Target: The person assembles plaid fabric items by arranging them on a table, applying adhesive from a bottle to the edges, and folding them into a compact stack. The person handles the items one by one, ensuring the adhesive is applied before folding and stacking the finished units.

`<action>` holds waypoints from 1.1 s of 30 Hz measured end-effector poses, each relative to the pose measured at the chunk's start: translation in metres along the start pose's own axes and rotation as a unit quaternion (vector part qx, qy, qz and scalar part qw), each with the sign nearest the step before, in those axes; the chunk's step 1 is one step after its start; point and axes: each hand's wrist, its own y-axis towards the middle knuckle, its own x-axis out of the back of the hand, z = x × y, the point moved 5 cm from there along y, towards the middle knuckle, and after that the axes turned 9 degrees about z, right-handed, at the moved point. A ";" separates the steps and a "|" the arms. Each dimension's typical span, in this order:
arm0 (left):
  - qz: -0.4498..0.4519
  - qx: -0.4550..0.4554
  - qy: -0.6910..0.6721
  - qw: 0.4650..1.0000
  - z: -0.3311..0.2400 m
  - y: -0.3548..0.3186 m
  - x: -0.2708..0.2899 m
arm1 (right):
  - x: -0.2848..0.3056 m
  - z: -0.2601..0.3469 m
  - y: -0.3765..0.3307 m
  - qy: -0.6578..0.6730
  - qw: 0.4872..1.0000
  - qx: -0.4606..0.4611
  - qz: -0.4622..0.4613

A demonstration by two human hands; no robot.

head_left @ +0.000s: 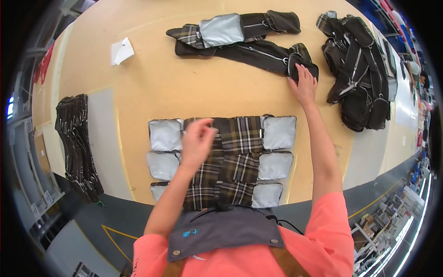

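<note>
My right hand (305, 87) reaches far forward. Its fingers are stretched out and lie on the rounded end of a dark fabric piece (258, 56) with a pale zipper line. Touching that piece on its far side is a similar sewn piece with a silvery-grey panel (221, 30) and plaid parts. My left hand (198, 141), smeared by motion, is raised over rows of plaid fabric pieces (241, 134) near my body. Its fingers look bent, and anything between them is too blurred to make out. Silvery-grey flaps (279, 133) stick out on both sides of these rows.
A heap of dark sewn pieces (362, 74) lies at the right of the tan table (138, 87). At the left edge hangs a stack of dark pieces (76, 138). A folded white paper (122, 51) rests at the far left. Shelving (392, 231) stands beyond the right edge.
</note>
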 end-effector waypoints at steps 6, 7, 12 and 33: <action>0.074 -0.069 0.024 0.995 -0.033 0.034 -0.040 | 0.015 -0.006 0.045 -0.071 0.987 0.135 0.041; 0.073 -0.056 -0.031 0.995 -0.030 0.047 -0.041 | 0.040 -0.002 0.056 -0.082 0.984 0.144 0.061; -0.005 -0.049 0.019 0.999 -0.023 0.115 -0.042 | 0.194 0.058 0.082 -0.060 0.971 0.211 0.096; 0.386 0.139 0.196 0.890 -0.069 0.146 0.122 | 0.133 0.039 0.068 0.294 0.746 0.196 0.564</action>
